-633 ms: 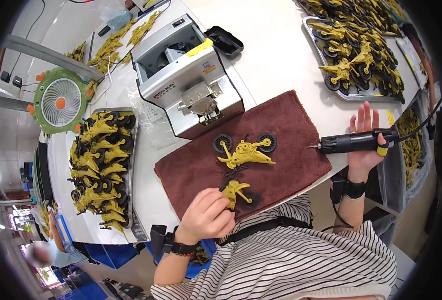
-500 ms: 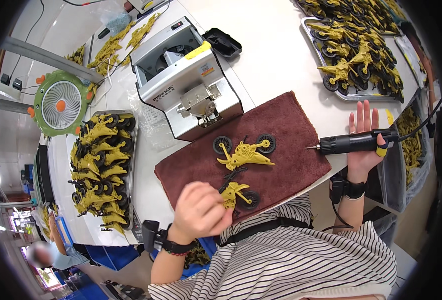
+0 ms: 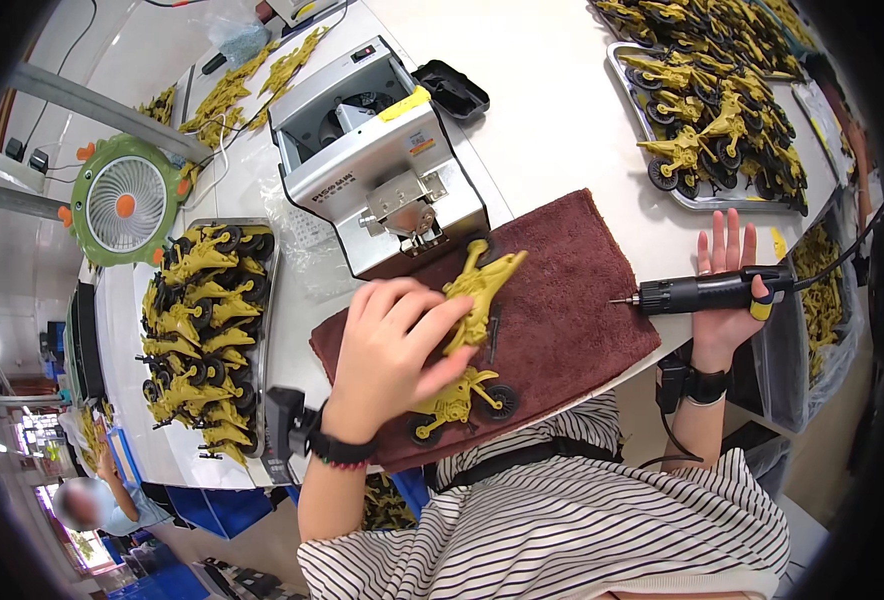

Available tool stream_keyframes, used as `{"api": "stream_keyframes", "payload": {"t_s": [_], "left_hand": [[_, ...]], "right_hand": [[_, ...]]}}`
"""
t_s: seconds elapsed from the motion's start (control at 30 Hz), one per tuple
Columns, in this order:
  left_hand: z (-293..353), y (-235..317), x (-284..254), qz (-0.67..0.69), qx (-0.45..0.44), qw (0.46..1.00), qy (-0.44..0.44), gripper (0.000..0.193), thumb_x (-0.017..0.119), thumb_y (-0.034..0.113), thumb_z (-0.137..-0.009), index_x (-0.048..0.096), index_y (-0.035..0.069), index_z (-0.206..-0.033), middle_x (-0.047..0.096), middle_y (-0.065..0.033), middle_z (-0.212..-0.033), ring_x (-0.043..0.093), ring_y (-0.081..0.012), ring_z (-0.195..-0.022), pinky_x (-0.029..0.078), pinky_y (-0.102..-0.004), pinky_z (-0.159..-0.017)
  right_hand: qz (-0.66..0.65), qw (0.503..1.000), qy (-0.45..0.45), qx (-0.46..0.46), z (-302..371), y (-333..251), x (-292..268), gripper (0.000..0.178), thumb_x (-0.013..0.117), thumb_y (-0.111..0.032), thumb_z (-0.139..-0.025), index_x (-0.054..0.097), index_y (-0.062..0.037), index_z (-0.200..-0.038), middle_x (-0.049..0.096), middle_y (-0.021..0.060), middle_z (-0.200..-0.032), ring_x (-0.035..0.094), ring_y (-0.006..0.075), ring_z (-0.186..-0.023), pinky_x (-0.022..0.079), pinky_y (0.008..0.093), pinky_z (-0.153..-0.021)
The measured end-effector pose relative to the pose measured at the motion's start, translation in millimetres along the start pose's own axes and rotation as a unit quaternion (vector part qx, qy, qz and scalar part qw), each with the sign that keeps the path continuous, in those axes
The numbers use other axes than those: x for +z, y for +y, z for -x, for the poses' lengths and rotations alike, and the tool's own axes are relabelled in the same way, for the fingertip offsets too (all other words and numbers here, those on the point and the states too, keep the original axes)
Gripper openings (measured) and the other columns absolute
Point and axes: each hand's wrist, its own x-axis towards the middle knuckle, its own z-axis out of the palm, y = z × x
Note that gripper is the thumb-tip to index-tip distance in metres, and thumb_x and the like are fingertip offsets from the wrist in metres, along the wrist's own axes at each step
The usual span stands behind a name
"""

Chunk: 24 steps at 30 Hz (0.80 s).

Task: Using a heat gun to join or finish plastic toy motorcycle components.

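My left hand (image 3: 387, 345) is closed on a yellow toy motorcycle (image 3: 492, 290), lifted and tilted over the brown-red cloth (image 3: 582, 290). My fingers hide part of it. A second yellow toy motorcycle (image 3: 454, 402) with black wheels lies at the cloth's near edge, below that hand. A thin black part (image 3: 493, 335) shows on the cloth beside the held toy. At the right, my right hand (image 3: 720, 325) holds a black electric screwdriver (image 3: 697, 290) across the palm, thumb over it and the other fingers stretched up. The screwdriver's bit points left, by the cloth's right edge.
A silver box-shaped machine (image 3: 362, 190) stands behind the cloth. Metal trays of toy motorcycles sit at left (image 3: 268, 340) and far right (image 3: 624, 75). A green fan (image 3: 122, 205) is at far left. A cable (image 3: 847, 250) trails from the screwdriver. Another person (image 3: 127, 500) sits at lower left.
My left hand has moved up from the near toy motorcycle, taken hold of the farther one and raised it off the cloth. My right hand stays put with the screwdriver.
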Motion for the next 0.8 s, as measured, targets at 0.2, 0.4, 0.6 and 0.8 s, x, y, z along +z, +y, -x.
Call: {"api": "stream_keyframes", "payload": {"t_s": [0.2,0.4,0.6,0.8], "left_hand": [[26,33,-6,-0.102,-0.145,0.982,0.07,0.038,0.075,0.021,-0.065,0.061,0.004,-0.096,0.056,-0.0056,-0.074,0.054,-0.0207,-0.067,0.042,-0.0304,-0.055],[20,31,-4,0.214,-0.239,0.947,0.015,0.057,0.069,0.015,-0.075,0.046,-0.001,-0.125,0.06,-0.0128,-0.096,0.06,-0.0192,-0.078,0.051,-0.026,-0.074],[30,3,7,0.168,-0.196,0.966,0.007,0.036,0.057,0.001,-0.081,0.055,-0.002,-0.117,0.061,-0.0156,-0.103,0.062,-0.025,-0.083,0.048,-0.0289,-0.074],[25,27,14,0.101,-0.234,0.967,-0.001,0.045,0.059,0.002,-0.081,0.049,-0.001,-0.124,0.057,-0.0164,-0.099,0.059,-0.0282,-0.084,0.048,-0.0323,-0.074]], "right_hand": [[-0.016,1.0,-0.008,0.012,-2,0,-3,0.067,0.056,-0.025,-0.076,0.033,-0.0009,-0.135,0.02,0.0225,-0.145,0.015,0.0348,-0.137,0.012,0.0466,-0.112],[-0.029,0.999,-0.015,0.018,-3,-4,-8,0.064,0.055,-0.022,-0.077,0.035,-0.0002,-0.133,0.022,0.0233,-0.145,0.016,0.0333,-0.137,0.013,0.0464,-0.112],[-0.046,0.998,-0.016,0.025,-2,-2,-9,0.062,0.056,-0.021,-0.077,0.037,-0.0002,-0.132,0.023,0.0231,-0.144,0.017,0.0327,-0.137,0.014,0.0459,-0.112],[-0.043,0.999,0.002,0.026,-2,-3,-8,0.063,0.06,-0.019,-0.073,0.041,-0.0016,-0.13,0.025,0.0214,-0.144,0.019,0.0307,-0.137,0.015,0.0436,-0.112]]}}
